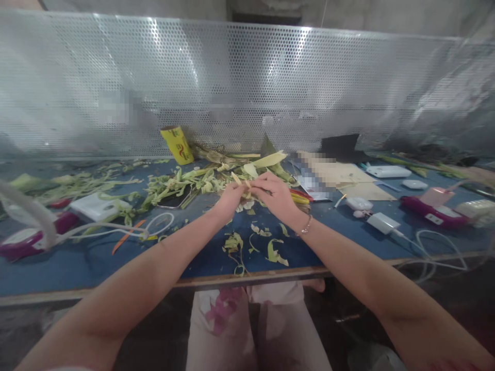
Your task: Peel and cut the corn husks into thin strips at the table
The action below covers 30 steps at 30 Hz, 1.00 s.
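My left hand (231, 200) and my right hand (275, 194) meet over the middle of the blue table, fingertips pinched close together. Between them sits a pale yellow-green leaf strip (236, 179), its end poking up past the left fingers. Just beyond lies a heap of green leaf strips (193, 180) with a larger pale leaf (270, 159). A dark phone (181, 198) is partly buried left of my hands. Something with yellow and red edges (300, 197) lies beside my right hand, partly hidden. Curled leaf scraps (275, 252) are scattered nearer the table edge.
A perforated metal panel (247, 77) closes off the back. Near it a yellow cardboard tube (178, 145) leans. On the right are brown paper sheets (348, 175), a white charger (382, 223) and a purple power strip (433, 214). Looping white cables (116, 226) lie left.
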{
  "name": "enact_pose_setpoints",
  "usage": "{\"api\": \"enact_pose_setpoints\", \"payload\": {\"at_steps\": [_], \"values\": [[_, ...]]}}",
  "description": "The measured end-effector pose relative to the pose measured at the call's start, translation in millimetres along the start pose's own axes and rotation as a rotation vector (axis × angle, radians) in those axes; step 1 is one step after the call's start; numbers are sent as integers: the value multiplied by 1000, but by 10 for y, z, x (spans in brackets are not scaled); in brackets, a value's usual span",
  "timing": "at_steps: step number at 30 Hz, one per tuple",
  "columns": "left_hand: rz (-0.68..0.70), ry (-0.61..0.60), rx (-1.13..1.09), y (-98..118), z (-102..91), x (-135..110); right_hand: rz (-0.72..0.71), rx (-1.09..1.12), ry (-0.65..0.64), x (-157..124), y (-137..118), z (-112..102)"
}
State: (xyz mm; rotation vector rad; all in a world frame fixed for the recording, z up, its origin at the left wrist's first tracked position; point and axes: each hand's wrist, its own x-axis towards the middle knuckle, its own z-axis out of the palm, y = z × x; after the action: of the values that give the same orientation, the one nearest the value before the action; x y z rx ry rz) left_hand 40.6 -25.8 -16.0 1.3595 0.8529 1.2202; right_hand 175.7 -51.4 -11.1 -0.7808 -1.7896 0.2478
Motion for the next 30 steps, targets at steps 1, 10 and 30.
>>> {"api": "enact_pose_setpoints", "payload": {"at_steps": [1, 10, 30], "values": [[-3, 2, 17, -13, -1, 1, 27, 12, -10, 4, -1, -1], [52, 4, 61, -21, 4, -14, 160, 24, -18, 34, 66, 32], [-53, 27, 54, 63, 65, -69, 296, 254, -60, 27, 133, 46]]}}
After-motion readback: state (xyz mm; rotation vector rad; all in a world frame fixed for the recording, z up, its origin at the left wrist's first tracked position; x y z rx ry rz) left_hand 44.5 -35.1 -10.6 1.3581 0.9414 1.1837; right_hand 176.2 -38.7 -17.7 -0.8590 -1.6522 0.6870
